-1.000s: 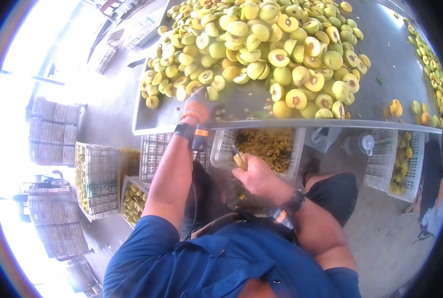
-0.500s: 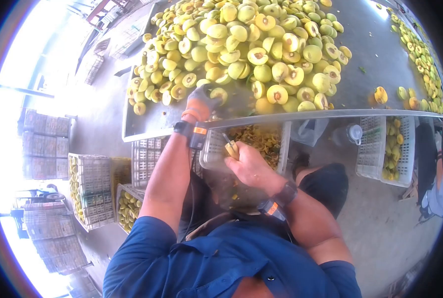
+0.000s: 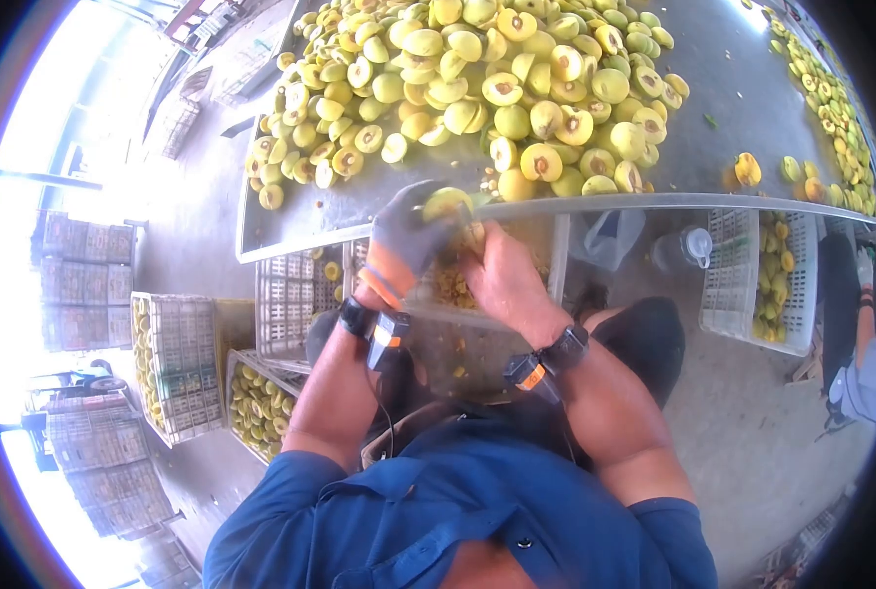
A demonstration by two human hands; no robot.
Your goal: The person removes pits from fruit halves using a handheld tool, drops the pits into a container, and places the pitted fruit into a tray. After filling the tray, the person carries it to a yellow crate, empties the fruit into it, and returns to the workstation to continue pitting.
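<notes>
My left hand [image 3: 408, 236], in a dark glove with an orange cuff, is closed around a yellow-green peach half [image 3: 448, 204] just over the table's front edge. My bare right hand [image 3: 509, 275] touches close beside it, wrapped round a short yellow-handled tool [image 3: 474, 238]. The tool's metal tip is hidden at the fruit. Behind my hands, a big heap of halved peaches [image 3: 516, 123] covers the metal table [image 3: 693, 147], many with their brown centres showing. Under the hands stands a crate [image 3: 477, 316] with yellowish scraps inside.
Crates of fruit stand at left, one white [image 3: 187, 368] and one lower down [image 3: 259, 407]. Another crate [image 3: 801, 294] is under the table at right, near a plastic jug [image 3: 681, 248]. A person's arm [image 3: 865, 329] shows at the far right.
My left hand has come back from the heap toward me with a peach half. My right hand has risen to meet it, bringing the tool to the fruit.
</notes>
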